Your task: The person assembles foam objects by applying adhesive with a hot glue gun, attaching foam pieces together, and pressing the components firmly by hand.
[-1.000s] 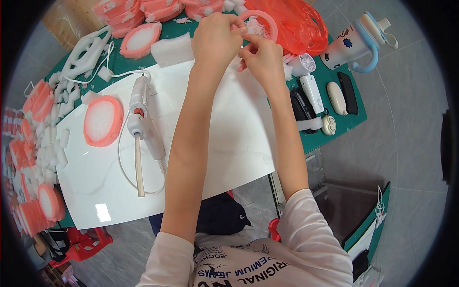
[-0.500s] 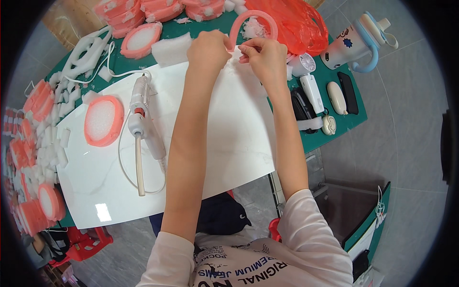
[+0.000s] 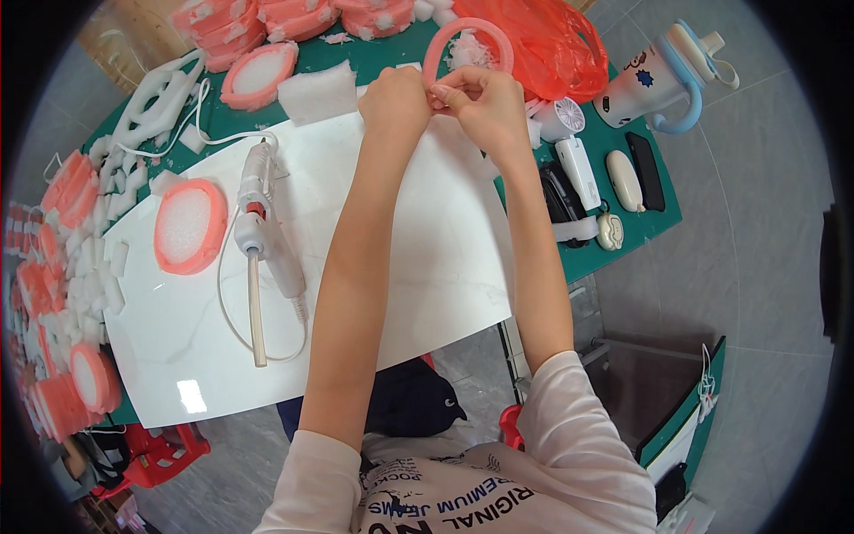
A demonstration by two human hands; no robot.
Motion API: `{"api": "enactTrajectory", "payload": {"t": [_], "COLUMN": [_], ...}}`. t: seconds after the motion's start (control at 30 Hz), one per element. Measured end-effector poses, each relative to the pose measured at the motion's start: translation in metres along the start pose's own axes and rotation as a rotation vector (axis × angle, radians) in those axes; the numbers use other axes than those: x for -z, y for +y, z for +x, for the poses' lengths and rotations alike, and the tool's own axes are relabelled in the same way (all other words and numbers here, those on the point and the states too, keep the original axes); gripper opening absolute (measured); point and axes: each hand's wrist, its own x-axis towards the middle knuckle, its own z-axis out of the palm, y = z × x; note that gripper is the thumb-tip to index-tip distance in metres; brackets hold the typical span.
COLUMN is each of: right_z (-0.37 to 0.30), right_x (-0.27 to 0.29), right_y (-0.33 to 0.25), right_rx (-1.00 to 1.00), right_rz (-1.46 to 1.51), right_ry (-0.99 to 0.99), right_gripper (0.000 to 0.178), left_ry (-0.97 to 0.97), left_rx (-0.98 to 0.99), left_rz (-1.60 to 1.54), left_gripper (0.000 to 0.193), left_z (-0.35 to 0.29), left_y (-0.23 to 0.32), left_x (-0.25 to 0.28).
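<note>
A pink foam strip (image 3: 481, 25) is bent into a loop at the far side of the white board (image 3: 427, 267). My left hand (image 3: 396, 102) is closed on one end of it, knuckles upward, with its fingertips mostly hidden. My right hand (image 3: 485, 105) pinches the other end, thumb and forefinger meeting beside the left hand. The two ends come together between my fingers, where the joint itself is covered. Left of my left forearm lies a white hot glue gun (image 3: 274, 240) with a glue stick (image 3: 256, 311) in it. Beside it rests a pink-rimmed round foam piece (image 3: 189, 226) with a white middle.
Pink foam pieces (image 3: 294, 18) are stacked at the back, next to a red plastic bag (image 3: 560, 53). A white foam block (image 3: 318, 93) stands behind the board. Foam scraps (image 3: 93, 258) crowd the left. To the right are a tumbler (image 3: 654, 80), a small fan (image 3: 560, 120) and a black case (image 3: 565, 200).
My hands have drawn closer together, the left shifting right and slightly nearer. The strip's ends now meet in a rounder loop.
</note>
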Motion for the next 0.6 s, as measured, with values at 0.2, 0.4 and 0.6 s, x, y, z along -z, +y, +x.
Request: {"api": "enactTrajectory", "payload": {"t": [0.2, 0.4, 0.6], "right_z": [-0.004, -0.015, -0.049], "right_x": [0.019, 0.047, 0.065], "right_y": [-0.014, -0.048, -0.098], "right_rx": [-0.176, -0.02, 0.141], "right_rz": [0.268, 0.473, 0.334], "right_ry": [-0.066, -0.029, 0.119], "right_gripper": [0.01, 0.013, 0.015], "left_ry": [0.027, 0.083, 0.088], "left_rx": [-0.024, 0.0, -0.025], "left_rz": [-0.031, -0.039, -0.063], "left_gripper": [0.013, 0.012, 0.015], "left_z": [0.002, 0.003, 0.001], "left_y": [-0.009, 0.002, 0.006], "left_x": [-0.005, 0.005, 0.02]}}
